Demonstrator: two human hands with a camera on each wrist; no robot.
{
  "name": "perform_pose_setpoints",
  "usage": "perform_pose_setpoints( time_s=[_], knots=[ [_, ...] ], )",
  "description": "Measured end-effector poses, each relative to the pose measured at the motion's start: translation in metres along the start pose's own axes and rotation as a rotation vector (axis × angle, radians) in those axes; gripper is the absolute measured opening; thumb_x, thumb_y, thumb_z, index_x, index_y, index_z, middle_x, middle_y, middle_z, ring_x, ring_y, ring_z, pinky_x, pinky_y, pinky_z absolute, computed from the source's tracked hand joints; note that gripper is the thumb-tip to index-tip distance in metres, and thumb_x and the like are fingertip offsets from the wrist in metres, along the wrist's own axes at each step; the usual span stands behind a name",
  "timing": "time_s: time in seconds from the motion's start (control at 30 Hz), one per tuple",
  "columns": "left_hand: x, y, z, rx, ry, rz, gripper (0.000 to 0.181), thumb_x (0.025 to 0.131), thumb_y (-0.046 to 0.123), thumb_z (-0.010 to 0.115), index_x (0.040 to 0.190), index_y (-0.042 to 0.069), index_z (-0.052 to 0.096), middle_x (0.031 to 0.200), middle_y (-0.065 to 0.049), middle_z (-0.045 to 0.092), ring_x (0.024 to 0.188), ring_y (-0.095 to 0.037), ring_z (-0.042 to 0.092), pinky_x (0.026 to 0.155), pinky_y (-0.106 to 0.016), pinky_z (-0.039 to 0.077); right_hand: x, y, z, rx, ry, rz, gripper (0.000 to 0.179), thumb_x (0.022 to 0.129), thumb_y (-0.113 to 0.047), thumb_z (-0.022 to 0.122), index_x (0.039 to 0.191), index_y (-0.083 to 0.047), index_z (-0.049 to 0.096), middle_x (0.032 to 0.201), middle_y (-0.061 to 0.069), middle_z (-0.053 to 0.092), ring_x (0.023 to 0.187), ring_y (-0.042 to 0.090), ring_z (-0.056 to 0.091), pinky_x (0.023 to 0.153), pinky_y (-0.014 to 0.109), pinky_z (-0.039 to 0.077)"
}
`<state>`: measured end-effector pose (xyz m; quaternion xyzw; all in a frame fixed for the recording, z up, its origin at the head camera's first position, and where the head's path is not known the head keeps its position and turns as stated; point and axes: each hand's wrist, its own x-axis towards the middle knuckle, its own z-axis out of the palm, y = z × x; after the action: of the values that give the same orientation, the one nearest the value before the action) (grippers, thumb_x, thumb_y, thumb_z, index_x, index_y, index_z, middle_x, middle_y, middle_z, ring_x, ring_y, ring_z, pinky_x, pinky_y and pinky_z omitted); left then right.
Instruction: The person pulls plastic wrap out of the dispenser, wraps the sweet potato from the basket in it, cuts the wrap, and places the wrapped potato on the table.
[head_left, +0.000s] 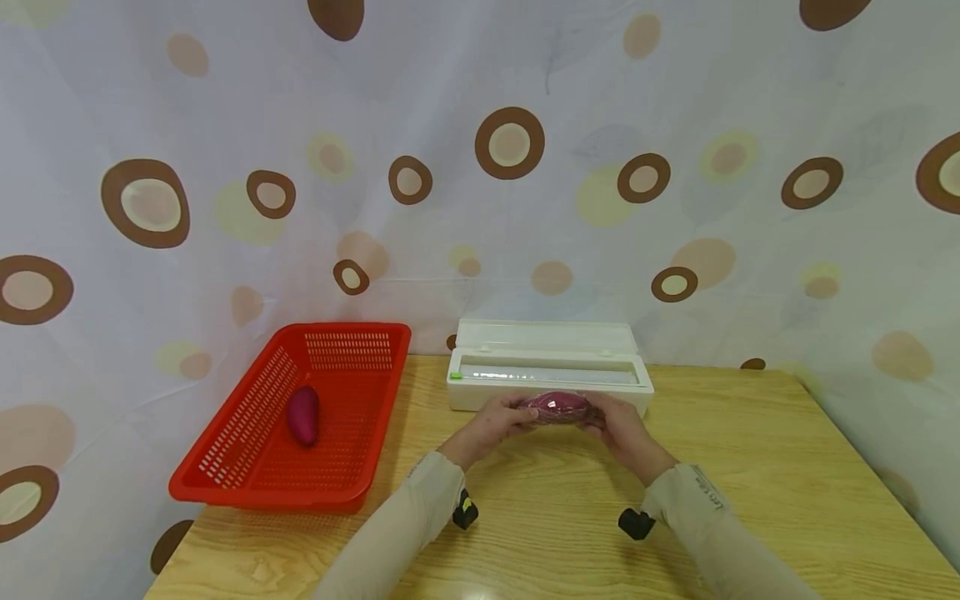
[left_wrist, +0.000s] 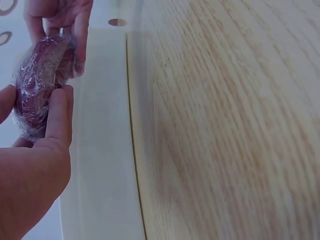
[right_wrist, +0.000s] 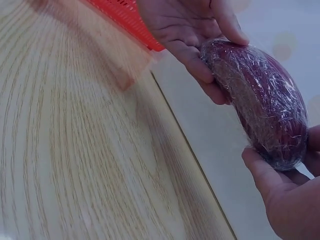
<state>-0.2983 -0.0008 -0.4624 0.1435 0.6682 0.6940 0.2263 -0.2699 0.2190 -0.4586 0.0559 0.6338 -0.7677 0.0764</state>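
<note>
A purple sweet potato (head_left: 558, 403) wrapped in shiny, crinkled cling film is held up between both hands, in front of a white cling film box. My left hand (head_left: 491, 425) grips its left end, thumb on one side and fingers on the other. On the right end, my right hand (head_left: 621, 429) holds it the same way. Film covers the whole visible skin of the sweet potato (right_wrist: 262, 95) in the right wrist view, bunched into wrinkles along one side. In the left wrist view, fingertips of both hands press on the wrapped sweet potato (left_wrist: 40, 80).
The white cling film box (head_left: 551, 392) stands at the back of the wooden table (head_left: 750, 467), its lid raised and a roll inside. To the left, a red plastic basket (head_left: 345, 471) holds another purple sweet potato (head_left: 303, 415). A patterned curtain (head_left: 450, 83) hangs behind.
</note>
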Motion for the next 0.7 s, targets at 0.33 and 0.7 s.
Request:
perform_pose_setpoints(
  time_s=[0.33,0.7],
  knots=[
    [0.001,-0.005,0.002,0.025,-0.049,-0.033,0.039,0.095,0.007,0.051,0.131,-0.007,0.050,0.118,-0.018,0.058,0.105,-0.026,0.058,0.097,-0.044,0.042,0.003,0.008,-0.010,0.025,-0.157,-0.041,0.022,0.095,-0.022,0.054,0.101,-0.003,0.063,0.086,0.002,0.067,0.078,0.011,0.064,0.071,0.026,0.054],
    [-0.001,-0.002,0.002,-0.053,-0.082,-0.076,0.038,0.096,0.006,0.047,0.131,-0.008,0.046,0.117,-0.019,0.054,0.107,-0.029,0.055,0.100,-0.048,0.038,-0.002,-0.001,0.004,0.017,-0.094,0.074,0.040,0.102,-0.012,0.032,0.130,0.016,0.038,0.088,0.003,0.063,0.082,0.009,0.062,0.076,0.028,0.052]
  ],
)
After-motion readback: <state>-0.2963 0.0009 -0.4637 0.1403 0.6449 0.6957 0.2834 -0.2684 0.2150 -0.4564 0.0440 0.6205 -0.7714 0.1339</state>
